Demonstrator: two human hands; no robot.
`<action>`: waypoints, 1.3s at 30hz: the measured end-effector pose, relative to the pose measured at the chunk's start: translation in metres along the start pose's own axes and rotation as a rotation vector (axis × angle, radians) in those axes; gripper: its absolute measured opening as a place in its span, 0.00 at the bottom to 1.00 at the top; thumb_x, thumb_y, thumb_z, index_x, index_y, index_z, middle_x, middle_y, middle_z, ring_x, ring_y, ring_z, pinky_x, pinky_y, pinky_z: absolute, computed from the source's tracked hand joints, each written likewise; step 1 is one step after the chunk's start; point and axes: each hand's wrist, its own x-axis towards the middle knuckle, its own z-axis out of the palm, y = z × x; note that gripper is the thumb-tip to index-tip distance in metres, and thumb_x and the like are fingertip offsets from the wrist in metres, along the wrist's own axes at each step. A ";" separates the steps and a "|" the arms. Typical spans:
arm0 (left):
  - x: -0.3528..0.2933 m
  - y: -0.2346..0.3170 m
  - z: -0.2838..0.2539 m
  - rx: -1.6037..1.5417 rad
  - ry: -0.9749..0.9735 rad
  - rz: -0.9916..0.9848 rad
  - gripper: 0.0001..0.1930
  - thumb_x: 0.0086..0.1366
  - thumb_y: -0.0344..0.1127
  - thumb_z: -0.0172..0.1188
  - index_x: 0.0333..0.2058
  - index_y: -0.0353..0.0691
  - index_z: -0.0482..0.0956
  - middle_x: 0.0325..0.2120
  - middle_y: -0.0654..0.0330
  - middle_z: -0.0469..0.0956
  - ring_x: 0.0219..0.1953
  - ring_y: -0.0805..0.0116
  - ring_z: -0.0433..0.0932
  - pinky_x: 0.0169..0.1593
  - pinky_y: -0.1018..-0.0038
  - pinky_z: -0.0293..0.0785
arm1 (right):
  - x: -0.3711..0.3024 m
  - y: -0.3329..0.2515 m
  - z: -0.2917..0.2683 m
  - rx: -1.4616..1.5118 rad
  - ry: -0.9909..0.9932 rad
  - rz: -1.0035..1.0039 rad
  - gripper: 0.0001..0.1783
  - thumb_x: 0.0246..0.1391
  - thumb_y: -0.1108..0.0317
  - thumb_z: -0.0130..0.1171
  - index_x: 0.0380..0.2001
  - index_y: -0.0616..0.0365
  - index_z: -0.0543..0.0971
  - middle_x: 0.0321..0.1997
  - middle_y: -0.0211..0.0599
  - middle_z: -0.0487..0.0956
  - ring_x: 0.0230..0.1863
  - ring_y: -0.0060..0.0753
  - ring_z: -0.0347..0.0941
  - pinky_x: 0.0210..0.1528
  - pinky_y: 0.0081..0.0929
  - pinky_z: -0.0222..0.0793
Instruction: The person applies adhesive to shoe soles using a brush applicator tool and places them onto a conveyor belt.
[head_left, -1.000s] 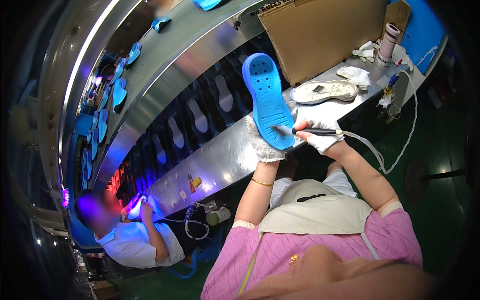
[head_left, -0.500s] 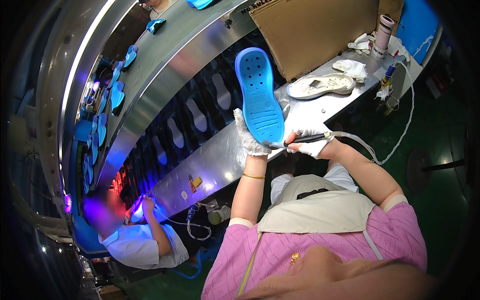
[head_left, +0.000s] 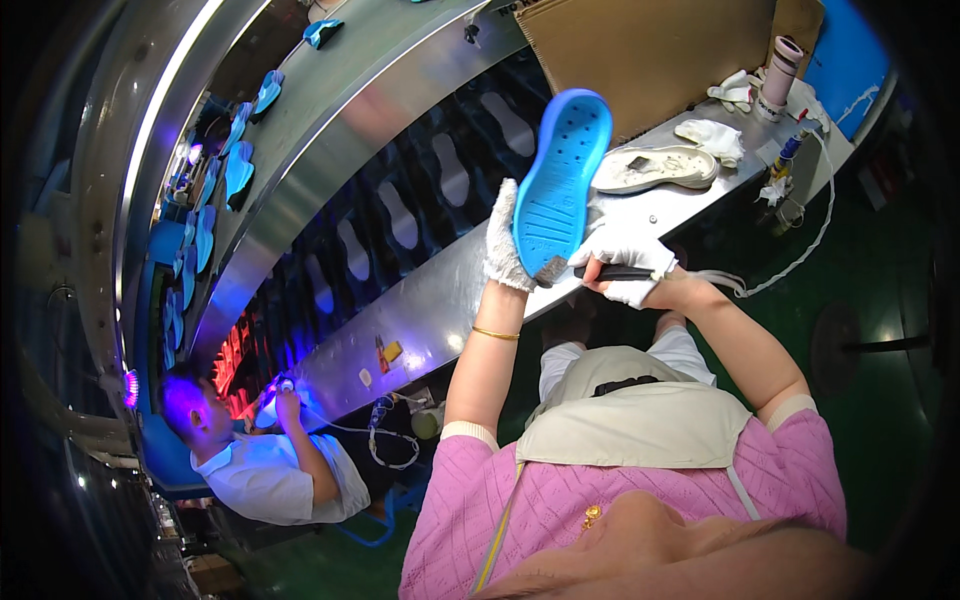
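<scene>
A blue shoe sole (head_left: 556, 190) is held up above the metal bench, its toe end leaning away to the right. My left hand (head_left: 505, 245), in a white glove, grips it along the left edge near the heel. My gloved right hand (head_left: 628, 265), with some fingertips bare, is closed around a black-handled brush (head_left: 620, 273). A white tube (head_left: 720, 281) runs from the brush handle. The brush's flat greyish head lies at the heel end of the sole.
On the metal bench (head_left: 440, 310) are a cream shoe (head_left: 655, 169), white gloves (head_left: 712, 140) and a pink bottle (head_left: 781, 75). A cardboard box (head_left: 650, 60) stands behind. A conveyor (head_left: 350, 70) carries blue soles at left. A co-worker (head_left: 275, 460) sits at left.
Both hands have shifted slightly, and the sole has moved right and tilted its toe further right. The brush head has turned broad side to view at the heel.
</scene>
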 end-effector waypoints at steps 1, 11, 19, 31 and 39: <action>0.001 0.002 -0.001 -0.046 -0.001 -0.059 0.40 0.70 0.62 0.41 0.63 0.29 0.60 0.57 0.35 0.69 0.55 0.42 0.74 0.60 0.52 0.72 | 0.000 -0.001 -0.001 0.117 -0.037 0.170 0.10 0.43 0.81 0.63 0.31 0.56 0.79 0.36 0.33 0.80 0.36 0.28 0.77 0.42 0.25 0.74; 0.005 0.007 -0.019 0.640 0.556 -0.115 0.19 0.70 0.47 0.56 0.48 0.36 0.79 0.38 0.57 0.83 0.37 0.67 0.82 0.41 0.73 0.81 | 0.014 -0.019 -0.026 0.178 -0.052 0.278 0.09 0.43 0.79 0.67 0.28 0.57 0.80 0.36 0.32 0.81 0.40 0.28 0.77 0.47 0.26 0.73; 0.000 0.000 -0.004 0.794 0.508 -0.171 0.19 0.69 0.45 0.57 0.51 0.38 0.78 0.43 0.56 0.82 0.42 0.64 0.82 0.48 0.71 0.80 | 0.012 -0.016 -0.042 -0.111 -0.134 0.493 0.07 0.41 0.78 0.64 0.27 0.56 0.80 0.32 0.29 0.82 0.35 0.24 0.77 0.38 0.23 0.73; -0.006 -0.001 -0.015 0.368 0.329 -0.070 0.32 0.70 0.58 0.47 0.57 0.32 0.69 0.50 0.45 0.77 0.47 0.49 0.80 0.51 0.55 0.79 | 0.008 -0.029 -0.037 0.025 0.045 0.286 0.09 0.50 0.76 0.67 0.34 0.59 0.77 0.32 0.27 0.78 0.34 0.18 0.72 0.39 0.20 0.71; -0.013 -0.019 -0.029 0.260 0.251 0.193 0.35 0.68 0.62 0.42 0.58 0.35 0.69 0.49 0.46 0.78 0.47 0.49 0.79 0.55 0.57 0.75 | -0.007 -0.014 0.017 -0.054 0.136 0.089 0.07 0.50 0.72 0.67 0.32 0.57 0.80 0.28 0.33 0.79 0.32 0.27 0.76 0.36 0.24 0.72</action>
